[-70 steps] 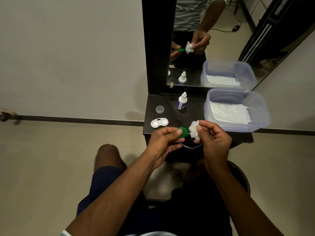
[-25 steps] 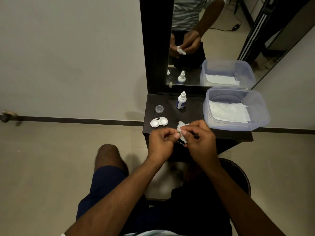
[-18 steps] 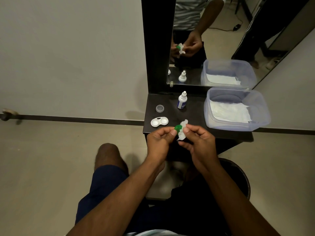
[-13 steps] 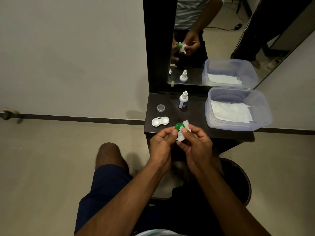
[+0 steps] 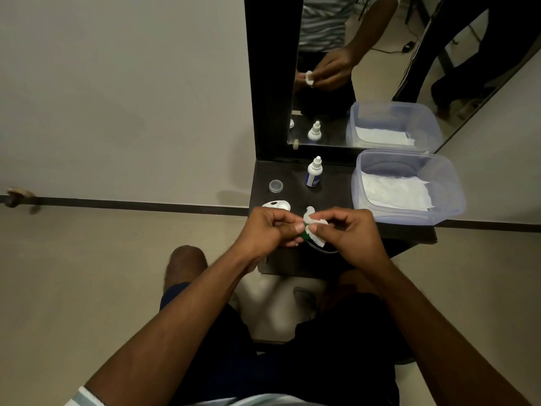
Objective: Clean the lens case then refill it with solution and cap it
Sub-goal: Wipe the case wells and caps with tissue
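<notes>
My left hand [image 5: 270, 230] pinches a green lens-case cap [image 5: 305, 236], of which only a sliver shows. My right hand [image 5: 349, 235] presses a small white tissue [image 5: 313, 224] over and around that cap, above the front edge of the dark shelf [image 5: 336, 197]. The white lens case [image 5: 278, 205] lies open on the shelf just behind my left hand, partly hidden by my knuckles. A white solution bottle [image 5: 314, 172] with a blue label stands upright further back. A clear round cap [image 5: 275, 186] sits to its left.
A clear plastic tub [image 5: 450, 197] holding white tissues fills the shelf's right side. A mirror [image 5: 366, 68] in a dark frame rises behind the shelf and reflects my hands and another person's legs. The wall is at left, with floor and my knees below.
The tissue has been turned over the green cap, which showed plainly half a second ago and is now almost covered. Both hands stay together at the shelf's front edge.
</notes>
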